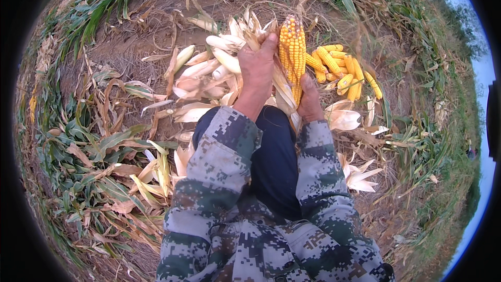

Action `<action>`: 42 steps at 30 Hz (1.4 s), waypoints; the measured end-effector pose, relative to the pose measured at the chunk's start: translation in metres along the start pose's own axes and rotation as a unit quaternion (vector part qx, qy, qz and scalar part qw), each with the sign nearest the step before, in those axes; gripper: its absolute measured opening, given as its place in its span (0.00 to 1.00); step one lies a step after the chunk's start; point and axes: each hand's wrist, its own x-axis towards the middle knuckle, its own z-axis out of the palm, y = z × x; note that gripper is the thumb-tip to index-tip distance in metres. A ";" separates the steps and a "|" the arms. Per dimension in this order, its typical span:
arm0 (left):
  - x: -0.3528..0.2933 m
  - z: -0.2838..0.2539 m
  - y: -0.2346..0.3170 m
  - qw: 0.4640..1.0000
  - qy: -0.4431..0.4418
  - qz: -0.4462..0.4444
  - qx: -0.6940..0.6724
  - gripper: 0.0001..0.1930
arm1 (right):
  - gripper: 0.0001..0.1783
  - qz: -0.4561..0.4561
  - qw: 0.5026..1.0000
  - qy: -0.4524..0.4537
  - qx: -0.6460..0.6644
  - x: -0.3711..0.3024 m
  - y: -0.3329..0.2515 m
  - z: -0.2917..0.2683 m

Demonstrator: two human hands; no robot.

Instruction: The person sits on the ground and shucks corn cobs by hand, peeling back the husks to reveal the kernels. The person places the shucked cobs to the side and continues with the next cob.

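Observation:
An ear of corn (293, 47) stands upright in front of me, its yellow kernels bare along most of its length. My left hand (255, 70) is closed on the pale dry husk (282, 90) peeled to the left side of the ear. Lower down, my right hand (311, 100) grips the ear near its base, thumb against the kernels. Left of and beyond my left hand lies a heap of ears still in pale husks (201, 75). Right of the held ear is a pile of bare yellow ears (348, 70).
Loose empty husks (360, 177) lie right of my knees, with more husks (156, 175) on the left. Green and brown corn stalks and leaves (99, 146) cover the left ground. Dry soil (135, 57) with straw surrounds the heaps. Grass (449, 141) borders the right side.

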 end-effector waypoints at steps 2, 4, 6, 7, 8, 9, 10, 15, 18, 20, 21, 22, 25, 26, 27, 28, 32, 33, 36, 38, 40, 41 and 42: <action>0.000 -0.001 -0.001 0.999 0.017 -0.017 -0.034 0.09 | 0.45 -0.010 1.000 -0.002 -0.010 -0.002 -0.002 0.000; 0.000 -0.003 -0.001 0.994 0.040 -0.042 -0.089 0.08 | 0.47 -0.012 1.000 0.002 -0.007 -0.003 -0.003 0.001; 0.000 -0.005 0.002 0.990 0.036 -0.075 -0.111 0.07 | 0.48 -0.008 1.000 0.003 0.010 -0.003 -0.004 0.002; -0.001 -0.005 0.003 0.988 0.045 -0.098 -0.113 0.07 | 0.48 -0.007 1.000 0.003 0.017 -0.003 -0.004 0.002; -0.001 -0.004 0.003 0.992 0.025 -0.084 -0.095 0.08 | 0.49 -0.013 1.000 0.007 0.018 -0.003 -0.004 0.003; -0.002 -0.002 0.004 0.997 0.001 -0.051 -0.055 0.08 | 0.49 -0.019 1.000 0.012 0.020 -0.003 -0.004 0.004; -0.004 0.000 0.005 0.999 -0.016 -0.027 -0.007 0.09 | 0.49 -0.028 0.999 0.013 0.021 -0.003 -0.004 0.004; -0.009 0.009 0.008 0.993 -0.096 0.033 0.060 0.16 | 0.52 -0.040 0.999 0.012 0.035 -0.007 -0.006 0.007; -0.006 0.006 0.011 0.993 -0.098 -0.009 0.068 0.14 | 0.53 -0.039 0.999 0.015 0.032 -0.008 -0.007 0.007; -0.003 0.002 0.011 0.990 -0.074 -0.020 0.119 0.12 | 0.54 -0.035 0.999 0.015 0.028 -0.008 -0.008 0.007; -0.002 0.001 0.010 0.989 -0.092 0.008 0.113 0.12 | 0.54 -0.031 0.999 0.014 0.027 -0.008 -0.007 0.006; -0.002 0.001 0.008 0.989 -0.084 0.018 0.119 0.11 | 0.54 -0.030 0.999 0.010 0.026 -0.007 -0.007 0.006; -0.003 0.001 0.003 0.996 -0.063 0.001 0.063 0.11 | 0.53 -0.033 0.999 0.006 0.036 -0.007 -0.005 0.005; -0.004 0.001 0.002 0.997 -0.068 -0.010 0.026 0.11 | 0.53 -0.030 0.999 0.007 0.032 -0.007 -0.004 0.004; -0.004 0.001 0.001 0.998 -0.055 -0.023 0.006 0.11 | 0.53 -0.028 0.999 0.008 0.028 -0.007 -0.004 0.003; -0.005 0.002 0.001 0.998 -0.054 -0.031 -0.020 0.11 | 0.53 -0.032 0.999 0.005 0.023 -0.008 -0.004 0.003; -0.005 0.002 0.003 0.996 -0.036 -0.048 -0.062 0.09 | 0.50 -0.022 0.999 0.023 0.030 -0.007 -0.004 0.000; -0.005 0.002 0.004 0.996 -0.036 -0.053 -0.068 0.09 | 0.49 -0.017 0.999 0.032 0.035 -0.006 -0.004 0.000; -0.005 0.000 0.006 0.991 0.023 -0.074 -0.109 0.09 | 0.44 -0.018 0.997 0.059 0.044 -0.004 -0.004 0.003; -0.004 -0.001 0.007 0.995 0.044 -0.062 -0.064 0.09 | 0.39 -0.024 0.996 0.083 0.034 -0.003 -0.005 0.006; -0.004 -0.001 0.006 0.995 0.093 -0.045 0.014 0.12 | 0.35 -0.028 0.992 0.120 0.011 -0.003 -0.006 0.011; -0.003 -0.001 0.005 0.997 0.043 0.002 0.063 0.13 | 0.33 -0.040 0.992 0.119 0.000 -0.003 -0.007 0.014; -0.003 0.000 0.002 0.991 0.011 0.046 0.122 0.14 | 0.32 -0.050 0.991 0.126 -0.014 -0.003 -0.009 0.017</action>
